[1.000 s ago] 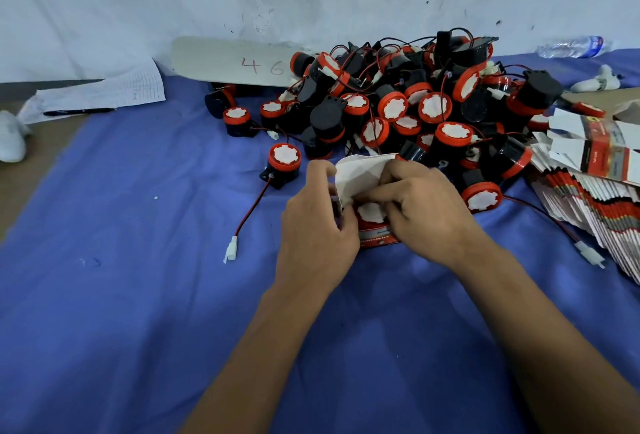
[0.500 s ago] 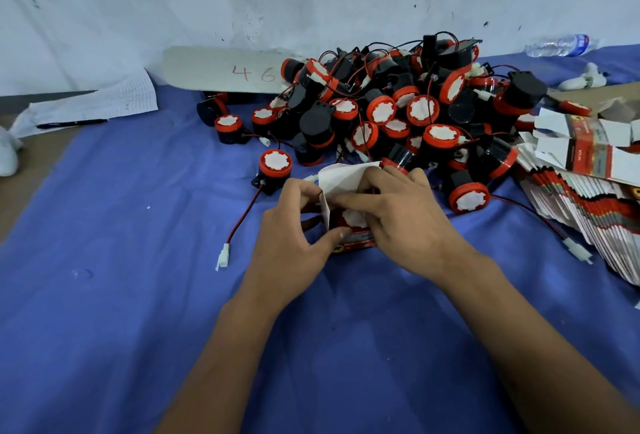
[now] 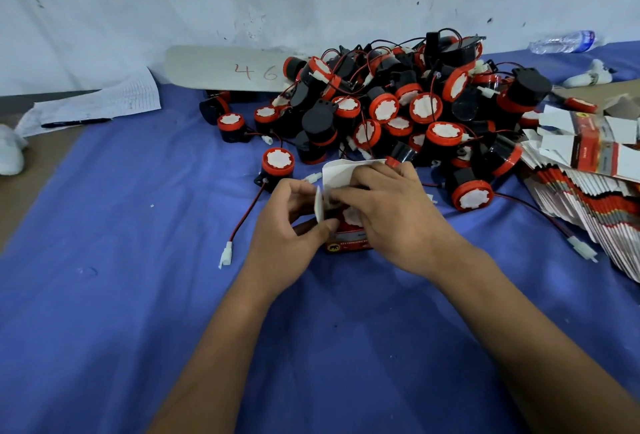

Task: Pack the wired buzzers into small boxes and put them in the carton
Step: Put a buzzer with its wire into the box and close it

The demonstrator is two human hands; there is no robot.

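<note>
A blue cloth is covering most of the bench, leaving a strip of bare brown top showing along the left edge. A heap of wired buzzers, black bodies with red caps and white centres, is lying at the far edge right of the middle, its red and black leads tangling across it. A fanned stack of flat box blanks is sitting along the right edge, with a few part-folded boxes resting on top of it. A pale board marked 46 is leaning at the far edge just left of the heap, and a lined sheet of paper with a pen on it is lying toward the far left corner. A clear plastic bottle is lying at the far right corner. Near the middle of the cloth, just in front of the heap, the left hand is pinching a white side flap of a small red box between thumb and fingers, while the right hand is curling its fingers over the box's open top, where a buzzer's white centre is showing inside. One loose buzzer is standing just left of the hands, its lead trailing toward the near edge and ending in a white connector.
</note>
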